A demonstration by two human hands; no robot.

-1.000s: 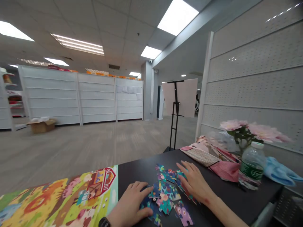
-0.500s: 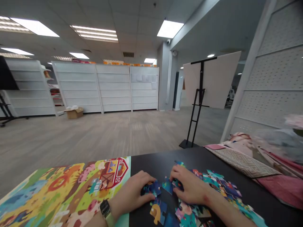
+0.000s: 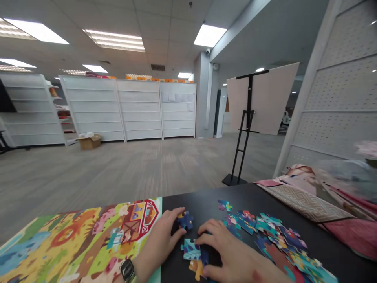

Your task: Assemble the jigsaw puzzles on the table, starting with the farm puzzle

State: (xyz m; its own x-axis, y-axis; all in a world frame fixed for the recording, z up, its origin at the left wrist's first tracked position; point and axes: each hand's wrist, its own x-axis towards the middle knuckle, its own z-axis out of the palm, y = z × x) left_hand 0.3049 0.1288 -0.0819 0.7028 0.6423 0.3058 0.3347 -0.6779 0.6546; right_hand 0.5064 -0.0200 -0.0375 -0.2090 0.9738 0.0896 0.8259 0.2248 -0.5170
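Observation:
My left hand [image 3: 165, 234] pinches a dark blue jigsaw puzzle piece [image 3: 185, 220] between thumb and fingers, just above the black table. Beside it, my right hand [image 3: 222, 247] has its fingers and thumb spread apart. Its fingertips touch the right edge of a teal puzzle piece [image 3: 191, 249] with dark leaf-like marks. Directly below the teal piece lies an orange-and-blue puzzle piece [image 3: 196, 269], partly covered by the right thumb. Whether these two are joined I cannot tell. A dark blue piece [image 3: 205, 255] shows between the right thumb and fingers.
Loose puzzle pieces [image 3: 271, 224] are heaped on the right of the black table [image 3: 188, 200]. A colourful farm-animal picture [image 3: 88, 239] lies on the left. Pink fabric and bags [image 3: 324, 200] sit at the right edge. Beyond stand a black easel [image 3: 243, 145] and white shelves [image 3: 141, 110].
My right hand has moved toward me and left, and its fingers have spread. The teal piece now lies above the orange one. My left hand has shifted slightly left with its dark blue piece.

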